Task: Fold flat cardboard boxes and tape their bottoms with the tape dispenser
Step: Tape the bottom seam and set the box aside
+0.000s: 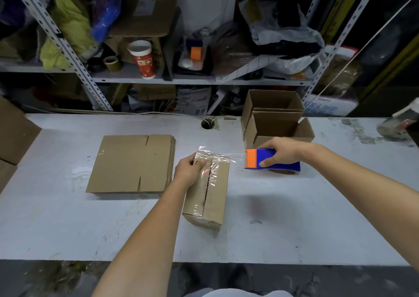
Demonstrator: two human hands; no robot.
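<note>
small box [208,192] bottom-up near the middle of the table [68,228], just right of the flat stack; clear tape [226,157] laid along its centre seam and stretched taut from its far end rightward to the tape dispenser [272,160]; left hand [190,168] curled over the far left corner of the box, pinning the tape end; right hand [283,152] wrapped around the blue dispenser body, orange head toward the box, just above the table on the right

probably light and hollow; stiff along edges and corners, softer across the flap panels, so likely to cave at the seam under hard pressure; best held at corners or side walls, not mid-flap; likely to skid on the smooth top unless pinned; tape thin, sticky, quick to wrinkle or fold on itself, best kept taut; dispenser rigid, easy to grasp by the body, fingers clear of the cutting end

count: one box in work; one dispenser in hand; one stack of flat boxes [131,163], number of sheets not readable; two erected boxes [278,126] far right, one behind the other
</note>
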